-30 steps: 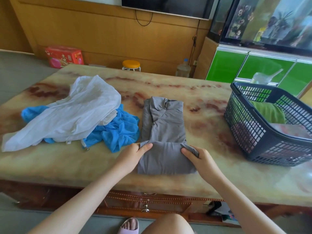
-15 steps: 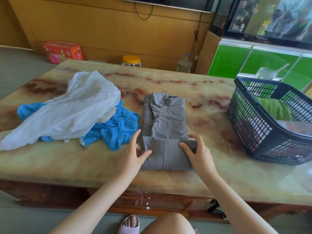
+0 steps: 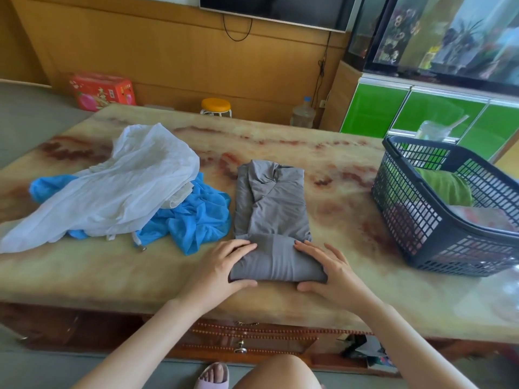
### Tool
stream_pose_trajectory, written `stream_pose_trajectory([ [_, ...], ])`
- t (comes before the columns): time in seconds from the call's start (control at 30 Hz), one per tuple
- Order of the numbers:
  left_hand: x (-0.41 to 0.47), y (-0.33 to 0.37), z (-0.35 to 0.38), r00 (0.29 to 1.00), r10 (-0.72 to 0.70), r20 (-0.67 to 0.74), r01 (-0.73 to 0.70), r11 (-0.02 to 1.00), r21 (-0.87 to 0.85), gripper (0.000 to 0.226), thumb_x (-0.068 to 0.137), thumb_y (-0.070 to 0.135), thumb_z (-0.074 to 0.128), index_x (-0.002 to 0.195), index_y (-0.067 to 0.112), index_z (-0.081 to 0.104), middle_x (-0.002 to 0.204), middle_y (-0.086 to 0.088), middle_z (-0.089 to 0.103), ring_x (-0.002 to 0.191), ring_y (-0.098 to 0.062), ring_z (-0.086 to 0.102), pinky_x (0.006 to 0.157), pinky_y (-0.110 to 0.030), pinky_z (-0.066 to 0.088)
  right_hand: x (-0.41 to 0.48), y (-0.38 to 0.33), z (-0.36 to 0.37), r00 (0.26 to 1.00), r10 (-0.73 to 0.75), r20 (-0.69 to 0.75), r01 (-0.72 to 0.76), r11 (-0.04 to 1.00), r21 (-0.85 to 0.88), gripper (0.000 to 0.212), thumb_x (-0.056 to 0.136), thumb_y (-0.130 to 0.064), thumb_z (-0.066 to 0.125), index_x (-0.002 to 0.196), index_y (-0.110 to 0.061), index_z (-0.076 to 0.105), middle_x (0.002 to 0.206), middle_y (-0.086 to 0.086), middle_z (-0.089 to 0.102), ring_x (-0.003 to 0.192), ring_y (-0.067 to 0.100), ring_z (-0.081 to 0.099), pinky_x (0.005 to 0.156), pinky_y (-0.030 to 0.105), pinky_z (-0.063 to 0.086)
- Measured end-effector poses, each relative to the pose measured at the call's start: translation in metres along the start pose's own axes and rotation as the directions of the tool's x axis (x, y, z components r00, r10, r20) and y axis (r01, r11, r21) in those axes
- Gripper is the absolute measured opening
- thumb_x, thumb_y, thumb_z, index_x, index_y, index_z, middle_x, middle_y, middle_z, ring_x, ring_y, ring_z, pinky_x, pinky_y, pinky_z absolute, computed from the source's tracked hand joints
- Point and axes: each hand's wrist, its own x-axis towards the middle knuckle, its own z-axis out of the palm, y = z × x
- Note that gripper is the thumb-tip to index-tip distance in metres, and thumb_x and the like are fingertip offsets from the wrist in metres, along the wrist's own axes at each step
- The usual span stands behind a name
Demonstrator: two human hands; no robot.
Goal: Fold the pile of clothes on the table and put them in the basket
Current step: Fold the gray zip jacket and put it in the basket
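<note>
Sitting at 3 o'clock on the tabletop [image 3: 345, 197], a dark basket [image 3: 407, 217] holds a green cloth [image 3: 443, 186] and a pinkish folded piece [image 3: 483, 217]. At centre the grey shirt [image 3: 269, 203] lies lengthwise 12 to 6, collar at 12; left grip [image 3: 222, 265] and right grip [image 3: 328, 270] clasp its folded near end.

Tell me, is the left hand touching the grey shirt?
Touching. The head view shows the left hand wrapped round the near left end of the folded grey shirt, fingers on top and thumb along its front edge.
</note>
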Motion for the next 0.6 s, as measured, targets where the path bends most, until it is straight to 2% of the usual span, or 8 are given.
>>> stream_pose_trajectory([
  [0.07,0.004,-0.003,0.003,0.999,0.003,-0.040,-0.002,1.000,0.027,0.060,0.078,0.062,0.049,0.126,0.027,0.056,0.121,0.015,0.057,0.110,-0.002,0.049,0.095,-0.023,0.036,0.004,-0.001,0.001,0.996,-0.001,-0.084,-0.002,1.000,-0.030,0.056,0.077,-0.054,0.062,0.128,-0.041,0.043,0.123,-0.030,0.042,0.121,-0.024,0.019,0.114,0.013,0.001],
  [0.13,0.011,-0.003,0.002,0.990,-0.020,-0.141,0.024,0.999,0.031,0.051,0.079,0.059,0.048,0.112,0.024,0.066,0.106,0.014,0.065,0.099,-0.005,0.055,0.086,-0.023,0.037,0.010,-0.003,0.000,0.982,0.018,-0.190,-0.022,1.000,-0.020,0.044,0.082,-0.051,0.059,0.120,-0.029,0.053,0.107,-0.024,0.054,0.122,-0.006,0.028,0.115,0.021,0.007],
  [0.27,0.026,0.004,-0.009,0.944,-0.131,-0.304,0.123,0.991,-0.043,0.057,0.076,0.064,0.043,0.088,0.016,0.072,0.078,0.004,0.068,0.079,-0.014,0.054,0.073,-0.020,0.032,0.019,-0.013,-0.008,0.951,0.263,-0.162,-0.218,0.943,0.253,0.018,0.085,-0.037,0.065,0.099,-0.029,0.058,0.096,-0.033,0.049,0.129,0.002,0.017,0.105,0.030,0.025],
  [0.33,0.027,0.011,-0.020,0.942,-0.236,-0.238,0.200,0.965,-0.167,0.061,0.075,0.077,0.032,0.072,0.025,0.064,0.064,0.002,0.060,0.072,-0.013,0.050,0.068,-0.023,0.035,0.019,-0.017,-0.012,0.933,0.334,-0.136,-0.243,0.861,0.447,0.015,0.084,-0.042,0.065,0.092,-0.028,0.064,0.100,-0.028,0.058,0.126,0.004,0.036,0.101,0.033,0.037],
  [0.4,0.025,0.017,-0.029,0.937,-0.328,-0.121,0.284,0.916,-0.282,0.048,0.080,0.074,0.038,0.058,0.032,0.044,0.050,0.005,0.046,0.054,-0.008,0.045,0.056,-0.023,0.034,0.016,-0.025,-0.015,0.925,0.368,-0.095,-0.244,0.767,0.593,0.018,0.087,-0.038,0.063,0.079,-0.023,0.065,0.079,-0.018,0.070,0.091,0.004,0.063,0.075,0.025,0.049],
  [0.47,0.021,0.018,-0.028,0.904,-0.425,0.050,0.417,0.847,-0.330,0.052,0.084,0.063,0.048,0.056,0.019,0.043,0.048,0.001,0.041,0.047,-0.013,0.044,0.052,-0.027,0.032,0.015,-0.031,-0.014,0.912,0.408,-0.031,-0.317,0.753,0.576,0.031,0.087,-0.037,0.062,0.066,-0.016,0.053,0.059,-0.010,0.065,0.059,0.004,0.059,0.056,0.020,0.042],
  [0.53,0.019,0.017,-0.023,0.865,-0.492,0.102,0.497,0.810,-0.310,0.064,0.082,0.066,0.049,0.063,0.005,0.051,0.054,-0.009,0.050,0.053,-0.022,0.052,0.053,-0.031,0.034,0.015,-0.030,-0.008,0.895,0.447,0.004,-0.397,0.792,0.464,0.040,0.084,-0.047,0.061,0.067,-0.014,0.046,0.062,-0.002,0.060,0.059,0.012,0.055,0.057,0.028,0.038],
  [0.6,0.020,0.020,-0.021,0.832,-0.549,0.079,0.549,0.794,-0.260,0.056,0.087,0.061,0.049,0.062,0.010,0.050,0.053,-0.003,0.050,0.052,-0.017,0.052,0.048,-0.025,0.030,0.015,-0.024,-0.002,0.884,0.465,-0.047,-0.423,0.840,0.339,0.039,0.083,-0.056,0.058,0.077,-0.017,0.051,0.074,0.000,0.061,0.069,0.016,0.056,0.061,0.033,0.043],
])
